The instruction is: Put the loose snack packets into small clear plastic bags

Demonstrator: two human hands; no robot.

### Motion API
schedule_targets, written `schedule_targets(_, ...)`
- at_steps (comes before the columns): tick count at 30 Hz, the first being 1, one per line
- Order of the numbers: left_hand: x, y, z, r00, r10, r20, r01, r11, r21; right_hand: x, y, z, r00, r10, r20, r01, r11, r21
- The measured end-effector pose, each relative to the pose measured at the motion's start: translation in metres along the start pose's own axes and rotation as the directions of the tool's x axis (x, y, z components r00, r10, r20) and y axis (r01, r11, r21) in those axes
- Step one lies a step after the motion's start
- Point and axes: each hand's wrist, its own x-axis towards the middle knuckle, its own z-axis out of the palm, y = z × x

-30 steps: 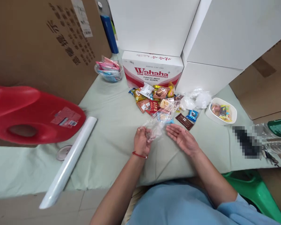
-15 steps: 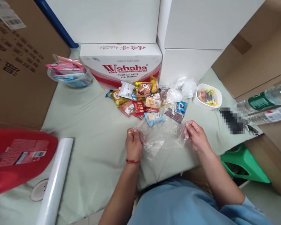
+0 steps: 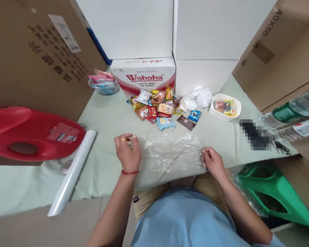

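Note:
A clear, crinkled plastic bag (image 3: 171,152) lies spread over the pale green cloth in front of me. My right hand (image 3: 213,163) pinches its right edge between thumb and fingers. To the left of the bag, a small gap from its edge, my left hand (image 3: 128,151) is held with fingers loosely bent and a little apart from the thumb, nothing seen in it. Just beyond the bag is a pile of wrapped snacks, with a light blue packet (image 3: 166,123), a brown bar (image 3: 186,122) and a blue packet (image 3: 194,115) nearest.
White crumpled plastic (image 3: 203,97) sits by a white bowl (image 3: 225,116) holding snacks. A Wahaha carton (image 3: 144,82) stands behind. Left are a clear tub (image 3: 106,90), a red jug (image 3: 67,133) and a white roll (image 3: 73,173). Bottles (image 3: 289,113) and a green stool (image 3: 275,188) are right.
My left hand has let go of the bag and moved left. The bag, previously held up between both hands, now lies flatter on the cloth. The camera view has shifted.

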Motion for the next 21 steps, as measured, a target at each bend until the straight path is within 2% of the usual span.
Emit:
schedule_targets(1,-0.008,0.012,-0.003,0.994,0.099,0.054,-0.100,0.995,0.016,-0.003,0.000,0.002,1.000,-0.010,0.001,0.010,1.000,0.012)
schedule_targets(2,-0.018,0.022,-0.004,0.969,0.193,0.153,-0.200,0.979,0.032,-0.005,0.000,0.004,1.000,-0.022,-0.002,0.022,0.999,0.026)
schedule_targets(3,-0.027,0.029,-0.002,0.921,0.269,0.281,-0.292,0.955,0.043,-0.007,0.001,0.006,0.999,-0.035,-0.009,0.035,0.999,0.039)
schedule_targets(5,-0.046,0.033,0.007,0.773,0.343,0.534,-0.436,0.898,0.054,-0.011,0.003,0.008,0.998,-0.060,-0.028,0.061,0.997,0.038)
schedule_targets(6,-0.055,0.030,0.012,0.702,0.350,0.620,-0.488,0.871,0.059,-0.014,0.006,0.007,0.997,-0.074,-0.036,0.074,0.997,0.017)
schedule_targets(7,-0.061,0.023,0.015,0.649,0.350,0.676,-0.529,0.846,0.069,-0.016,0.009,0.004,0.995,-0.087,-0.040,0.086,0.996,-0.020)
schedule_targets(8,-0.067,0.013,0.017,0.617,0.346,0.707,-0.558,0.825,0.084,-0.018,0.014,0.000,0.994,-0.098,-0.040,0.095,0.993,-0.067)
schedule_targets(11,-0.072,-0.021,0.013,0.586,0.320,0.745,-0.593,0.796,0.125,-0.018,0.024,-0.025,0.996,-0.084,0.010,0.084,0.976,-0.199)
schedule_targets(13,-0.072,-0.038,0.006,0.574,0.316,0.756,-0.602,0.788,0.127,-0.010,0.019,-0.044,0.994,-0.094,0.048,0.104,0.951,-0.291)
schedule_targets(14,-0.071,-0.045,0.004,0.568,0.323,0.757,-0.608,0.784,0.121,-0.002,0.011,-0.050,0.990,-0.134,0.044,0.141,0.928,-0.344)
schedule_targets(16,-0.071,-0.051,0.001,0.558,0.344,0.755,-0.622,0.776,0.106,0.022,-0.017,-0.051,0.954,-0.298,0.021,0.274,0.845,-0.458)
schedule_targets(17,-0.071,-0.052,0.001,0.555,0.353,0.753,-0.626,0.774,0.099,0.036,-0.035,-0.043,0.919,-0.392,0.045,0.361,0.790,-0.496)
schedule_targets(18,-0.071,-0.052,0.002,0.553,0.357,0.753,-0.626,0.774,0.093,0.052,-0.053,-0.030,0.873,-0.473,0.119,0.462,0.725,-0.511)
schedule_targets(21,-0.071,-0.050,0.005,0.537,0.354,0.765,-0.620,0.781,0.074,0.101,-0.097,0.034,0.707,-0.543,0.453,0.704,0.475,-0.528)
